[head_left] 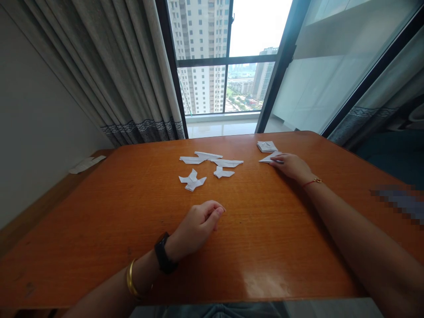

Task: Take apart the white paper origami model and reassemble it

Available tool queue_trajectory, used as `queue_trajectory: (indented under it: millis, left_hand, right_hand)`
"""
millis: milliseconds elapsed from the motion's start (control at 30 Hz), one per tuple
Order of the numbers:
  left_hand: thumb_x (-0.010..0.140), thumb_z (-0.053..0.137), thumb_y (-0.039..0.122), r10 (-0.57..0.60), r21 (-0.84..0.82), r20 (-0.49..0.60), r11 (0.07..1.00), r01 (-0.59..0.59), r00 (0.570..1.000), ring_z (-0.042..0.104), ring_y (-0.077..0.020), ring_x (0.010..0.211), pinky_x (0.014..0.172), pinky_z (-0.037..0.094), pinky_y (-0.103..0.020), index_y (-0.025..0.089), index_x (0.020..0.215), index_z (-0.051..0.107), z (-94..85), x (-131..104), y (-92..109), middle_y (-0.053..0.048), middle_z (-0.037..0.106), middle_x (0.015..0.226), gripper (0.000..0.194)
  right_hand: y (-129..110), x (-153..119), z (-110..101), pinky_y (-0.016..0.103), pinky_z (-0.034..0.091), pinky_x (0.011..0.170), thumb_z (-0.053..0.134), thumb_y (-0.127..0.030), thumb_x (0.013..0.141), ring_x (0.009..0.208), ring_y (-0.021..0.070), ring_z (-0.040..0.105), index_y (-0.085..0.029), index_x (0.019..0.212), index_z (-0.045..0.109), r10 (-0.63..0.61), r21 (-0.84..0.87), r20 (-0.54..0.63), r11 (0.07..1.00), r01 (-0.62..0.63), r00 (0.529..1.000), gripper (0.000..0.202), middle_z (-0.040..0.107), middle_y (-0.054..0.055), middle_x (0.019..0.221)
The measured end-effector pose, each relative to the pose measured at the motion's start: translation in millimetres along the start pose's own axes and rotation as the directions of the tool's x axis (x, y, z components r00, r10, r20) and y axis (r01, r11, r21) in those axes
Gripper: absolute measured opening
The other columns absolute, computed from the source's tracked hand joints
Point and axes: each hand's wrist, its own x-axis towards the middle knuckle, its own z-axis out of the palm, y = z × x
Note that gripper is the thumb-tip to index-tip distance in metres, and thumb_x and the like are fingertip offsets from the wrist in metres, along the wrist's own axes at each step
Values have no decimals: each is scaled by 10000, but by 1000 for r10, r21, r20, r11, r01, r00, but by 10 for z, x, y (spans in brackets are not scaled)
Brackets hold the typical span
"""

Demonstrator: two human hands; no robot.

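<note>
My right hand [291,167] reaches to the far right of the table, its fingers on a folded white paper triangle [267,158]. Just behind that lies a square folded paper [266,146]. Near the table's middle my left hand [200,223] is curled, thumb against the fingers, and I see nothing in it. Beyond it are a folded paper piece with several pointed arms [192,180] and a smaller pointed paper piece [223,172]. Farther back, long folded paper strips [227,163] lie close together.
The wooden table [99,229] reaches toward a window [228,62]. Grey curtains [132,66] hang at the left. White paper [86,165] lies on a ledge past the table's left edge. A blurred patch [402,203] covers something at the right.
</note>
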Motion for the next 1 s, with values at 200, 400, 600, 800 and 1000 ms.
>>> queue_trajectory:
  millis: [200,400,600,800,1000]
  left_hand:
    - [949,405,420,10,16,4,1000,-10,1000,514,-115,560,536,363,-218,171,941,633,6,-7,26,28,573,605,338]
    - [945,410,417,27,27,18,999,-28,999,533,-123,572,542,365,-223,166,935,642,11,0,18,20,585,612,342]
    - [940,418,416,-15,5,-8,1000,15,1000,499,-111,550,533,359,-215,164,890,638,-30,44,-19,22,582,608,338]
    - [920,457,419,-52,-75,-6,996,51,999,474,-95,515,504,347,-203,164,870,607,-24,61,-21,29,574,602,300]
    - [919,459,412,-28,-93,18,995,30,999,498,-102,540,509,350,-205,158,880,611,12,44,-31,20,572,608,299]
  right_hand:
    - [-229,-79,-166,472,373,867,535,-556,829,1113,335,528,-250,1047,726,11,-32,-128,999,-15,992,421,625,96,1246]
    - [-936,65,-212,385,370,947,437,-386,917,1081,262,556,-199,1016,725,-206,149,-14,967,206,979,357,659,92,1145]
    - [-1517,381,115,417,383,960,649,-437,783,1243,318,437,-224,1047,692,-204,202,161,965,170,966,342,528,106,1349]
    - [-1572,657,91,309,471,723,762,-293,663,838,218,605,-139,988,637,-132,283,245,957,59,960,380,667,100,965]
    - [-1915,948,-52,197,413,560,570,-342,867,622,92,543,-131,1075,601,-251,442,246,889,122,936,298,664,39,876]
